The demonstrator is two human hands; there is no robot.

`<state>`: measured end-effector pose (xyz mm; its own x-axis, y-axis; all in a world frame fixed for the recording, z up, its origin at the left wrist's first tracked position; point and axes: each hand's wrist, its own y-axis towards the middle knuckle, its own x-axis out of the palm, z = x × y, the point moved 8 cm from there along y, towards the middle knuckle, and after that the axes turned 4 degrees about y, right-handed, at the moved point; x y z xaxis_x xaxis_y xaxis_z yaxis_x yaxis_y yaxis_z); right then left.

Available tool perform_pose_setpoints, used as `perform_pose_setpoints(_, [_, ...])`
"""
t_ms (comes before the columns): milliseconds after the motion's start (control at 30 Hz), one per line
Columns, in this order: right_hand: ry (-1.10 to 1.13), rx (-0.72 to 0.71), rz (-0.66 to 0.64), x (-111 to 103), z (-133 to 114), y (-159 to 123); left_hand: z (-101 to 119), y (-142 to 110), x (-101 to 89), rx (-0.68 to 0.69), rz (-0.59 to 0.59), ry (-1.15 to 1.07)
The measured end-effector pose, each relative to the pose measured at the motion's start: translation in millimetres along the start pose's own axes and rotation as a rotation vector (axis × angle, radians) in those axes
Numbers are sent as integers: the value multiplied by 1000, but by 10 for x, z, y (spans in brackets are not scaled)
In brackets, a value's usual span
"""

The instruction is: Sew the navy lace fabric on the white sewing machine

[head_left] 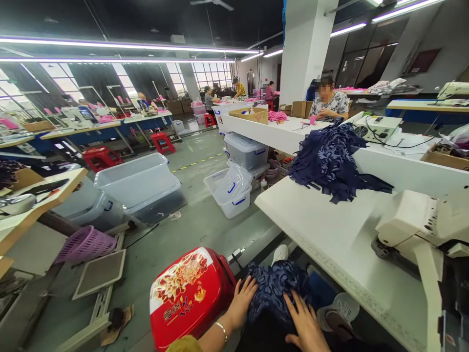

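**Both hands flat on lace piece beside red stool**

While the left hand (242, 300) and the right hand (306, 325) lie open, fingers spread, both press on one navy lace piece (274, 288) held low in front of the person, gripping nothing. One red stool (188, 296) stands just left of the lace, touching the left hand's side. One white counter (330, 230) runs along the right and overhangs the space beyond the lace. It carries one heap of navy lace (331, 164) and one sewing machine (421, 225). On the floor ahead stand three clear plastic bins: a large one (141, 188), a small one (230, 190) and one under the far counter (246, 150). One purple basket (86, 243) lies tilted at left.
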<state>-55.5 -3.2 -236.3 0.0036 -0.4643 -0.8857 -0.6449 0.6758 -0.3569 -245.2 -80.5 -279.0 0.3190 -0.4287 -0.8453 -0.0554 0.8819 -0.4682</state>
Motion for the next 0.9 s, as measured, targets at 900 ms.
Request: perform_pose_setpoints(900, [240,69,260,421,657,304,192,523,-1125,248,367,-181])
